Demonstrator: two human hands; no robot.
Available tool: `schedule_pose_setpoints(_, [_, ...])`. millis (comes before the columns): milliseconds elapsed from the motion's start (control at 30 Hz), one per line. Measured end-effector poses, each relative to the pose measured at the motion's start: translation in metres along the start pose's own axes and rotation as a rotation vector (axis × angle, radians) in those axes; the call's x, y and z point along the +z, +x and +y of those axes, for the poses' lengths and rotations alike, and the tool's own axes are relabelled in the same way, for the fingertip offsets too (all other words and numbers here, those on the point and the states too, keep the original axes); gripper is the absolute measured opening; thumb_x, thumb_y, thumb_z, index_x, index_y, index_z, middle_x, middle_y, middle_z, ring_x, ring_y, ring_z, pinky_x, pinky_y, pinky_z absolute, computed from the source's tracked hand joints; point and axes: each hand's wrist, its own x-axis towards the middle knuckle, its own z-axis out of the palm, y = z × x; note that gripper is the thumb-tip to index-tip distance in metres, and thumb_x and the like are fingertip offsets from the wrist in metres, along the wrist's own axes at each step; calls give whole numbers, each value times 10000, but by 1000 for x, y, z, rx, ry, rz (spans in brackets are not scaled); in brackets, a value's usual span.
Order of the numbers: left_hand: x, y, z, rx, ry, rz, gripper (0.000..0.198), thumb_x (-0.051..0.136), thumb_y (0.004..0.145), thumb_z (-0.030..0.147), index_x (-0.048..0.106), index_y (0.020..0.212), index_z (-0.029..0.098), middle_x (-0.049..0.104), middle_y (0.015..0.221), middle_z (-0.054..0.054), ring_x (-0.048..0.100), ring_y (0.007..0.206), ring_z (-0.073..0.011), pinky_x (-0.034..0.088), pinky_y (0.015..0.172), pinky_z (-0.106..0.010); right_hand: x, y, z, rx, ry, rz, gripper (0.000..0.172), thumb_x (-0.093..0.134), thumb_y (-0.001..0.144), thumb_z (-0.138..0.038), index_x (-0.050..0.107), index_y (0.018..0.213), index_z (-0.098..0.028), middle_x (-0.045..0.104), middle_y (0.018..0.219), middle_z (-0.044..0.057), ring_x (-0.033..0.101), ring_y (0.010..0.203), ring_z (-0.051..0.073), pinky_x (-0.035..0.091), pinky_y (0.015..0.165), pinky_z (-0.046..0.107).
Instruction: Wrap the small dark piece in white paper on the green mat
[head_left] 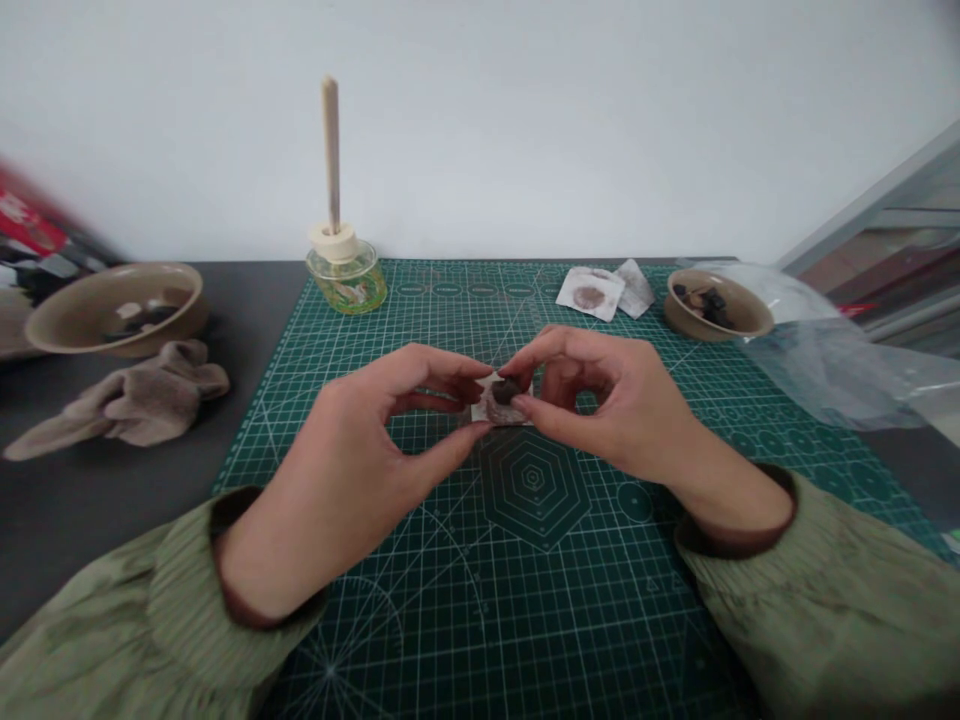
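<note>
Near the middle of the green cutting mat, a small white square with a brownish patch, perhaps paper, lies between my hands. My left hand spans its left side, index finger at the far edge and thumb at the near edge. A small dark brown lump is over the square. My right hand pinches this lump between thumb and fingertips. The fingers partly cover both things.
Two similar white squares lie at the back right, beside a tan bowl of dark pieces and clear plastic. A glass bottle with sticks stands back left. Another bowl and a crumpled cloth are farther left.
</note>
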Motion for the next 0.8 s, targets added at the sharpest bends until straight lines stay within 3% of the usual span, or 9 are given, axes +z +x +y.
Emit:
schedule_pose_setpoints(133, [2, -3, -13, 208, 398, -137, 363, 718, 1105, 221, 746, 1460, 147, 793, 1493, -175, 789, 1372, -350, 688, 1184, -561, -7, 2, 11, -234, -437, 15, 127, 776, 977, -196, 795, 1103, -199, 749, 922, 28, 608, 669, 150, 482, 631, 307])
schedule_pose_setpoints(233, [4, -6, -20, 268, 512, -206, 420, 667, 1146, 246, 703, 1543, 111, 713, 1638, -222, 688, 1535, -389, 598, 1302, -631, -9, 4, 20, -265, -543, -85, 105, 743, 995, -168, 806, 1079, -170, 735, 914, 39, 603, 683, 158, 465, 649, 308])
schedule_pose_setpoints(367, [4, -8, -23, 267, 551, -248, 438, 654, 1156, 272, 699, 1560, 110, 739, 1606, -218, 698, 1520, -394, 595, 1301, -660, -7, 6, 22, -227, -504, -191, 150, 790, 1037, -219, 838, 1155, -139, 735, 892, 30, 620, 708, 171, 471, 694, 311])
schedule_pose_setpoints(500, [4, -6, -24, 277, 578, -256, 443, 643, 1158, 277, 699, 1559, 97, 747, 1585, -221, 715, 1488, -391, 615, 1279, -657, -9, 5, 19, -197, -498, -149, 248, 816, 1029, -288, 817, 1234, -149, 745, 878, 9, 575, 679, 165, 431, 690, 314])
schedule_pose_setpoints(667, [5, -4, -24, 289, 585, -253, 447, 629, 1159, 280, 700, 1557, 90, 751, 1574, -219, 714, 1481, -393, 618, 1272, -665, -9, 4, 22, -177, -542, -129, 128, 806, 1040, -263, 838, 1119, -169, 742, 890, 20, 639, 766, 183, 437, 737, 318])
schedule_pose_setpoints(800, [5, -6, -24, 294, 593, -254, 449, 618, 1164, 293, 703, 1553, 85, 759, 1566, -222, 716, 1480, -401, 621, 1268, -665, -5, 6, 24, -154, -549, -98, 93, 854, 993, -247, 819, 1040, -175, 725, 868, 6, 584, 709, 162, 394, 694, 310])
